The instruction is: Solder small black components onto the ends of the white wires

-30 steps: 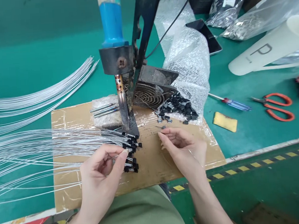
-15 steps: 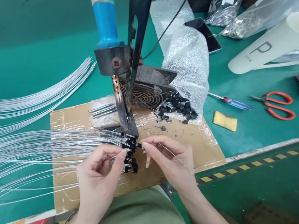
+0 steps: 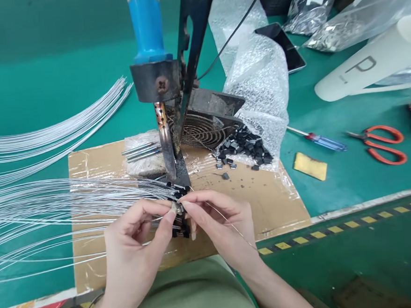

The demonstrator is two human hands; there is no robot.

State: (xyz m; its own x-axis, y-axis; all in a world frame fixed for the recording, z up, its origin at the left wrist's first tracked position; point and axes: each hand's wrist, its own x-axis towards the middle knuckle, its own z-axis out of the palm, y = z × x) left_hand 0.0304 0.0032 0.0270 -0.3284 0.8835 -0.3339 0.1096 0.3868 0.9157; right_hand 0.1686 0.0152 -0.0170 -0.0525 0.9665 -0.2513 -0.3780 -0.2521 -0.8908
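My left hand [image 3: 136, 245] is closed, thumb and forefinger pinching a thin white wire near its end; the tip is partly hidden by the fingers. My right hand [image 3: 222, 225] pinches a small black connector [image 3: 181, 208] with a ridged metal side, meeting the left fingertips. A thin solder wire [image 3: 228, 219] runs across the right hand and sticks up past its fingertips. Just behind the hands, black connectors on the ends of white wires [image 3: 123, 192] lie in a cluster. Above them a soldering iron [image 3: 166, 149] with a blue handle points downward in a black stand.
Cardboard [image 3: 273, 210] covers the work area on the green table. Loose black connectors [image 3: 249, 146] spill from bubble wrap [image 3: 261, 75] beside a fan [image 3: 203, 126]. To the right are a screwdriver [image 3: 326, 143], a yellow sponge [image 3: 310, 166], orange-handled cutters [image 3: 383, 137] and a white cup [image 3: 368, 63].
My right hand has moved left with the connector, bringing it up against the left fingertips. The left hand has stayed almost in place.
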